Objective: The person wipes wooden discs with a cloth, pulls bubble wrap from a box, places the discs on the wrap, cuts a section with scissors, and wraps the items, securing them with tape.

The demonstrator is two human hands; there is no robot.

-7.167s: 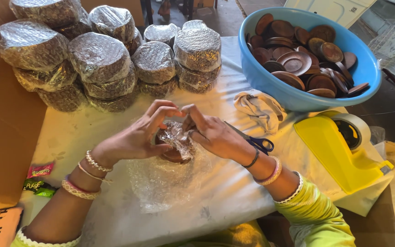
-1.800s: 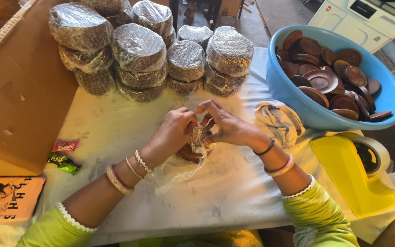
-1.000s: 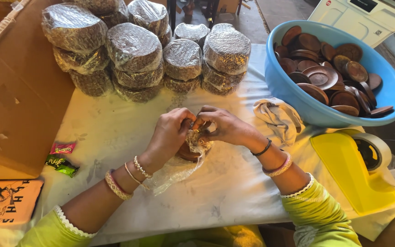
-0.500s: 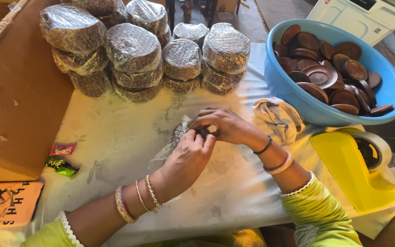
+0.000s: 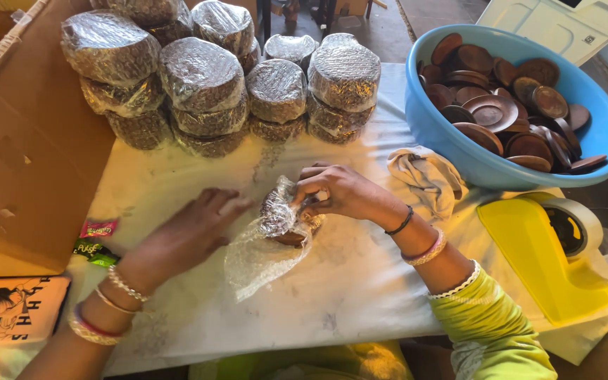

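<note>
My right hand [image 5: 343,193] grips a small stack of brown dishes half wrapped in clear bubble wrap [image 5: 279,214] on the white-covered table [image 5: 332,295]. A loose flap of the wrap [image 5: 251,264] trails toward me. My left hand [image 5: 191,232] lies flat on the cloth just left of the bundle, fingers apart, holding nothing. A blue bowl [image 5: 423,119] full of unwrapped brown dishes [image 5: 508,105] stands at the far right.
Several bubble-wrapped bundles [image 5: 202,77] are stacked at the back. An open cardboard box [image 5: 22,162] stands at left, with small sweet wrappers [image 5: 96,239] beside it. A crumpled cloth [image 5: 427,176] and a yellow tape dispenser [image 5: 550,260] lie at right.
My left hand has let go of the bundle and slid left onto the cloth. The right hand keeps hold and has turned the bundle so the wrap flap hangs loose.
</note>
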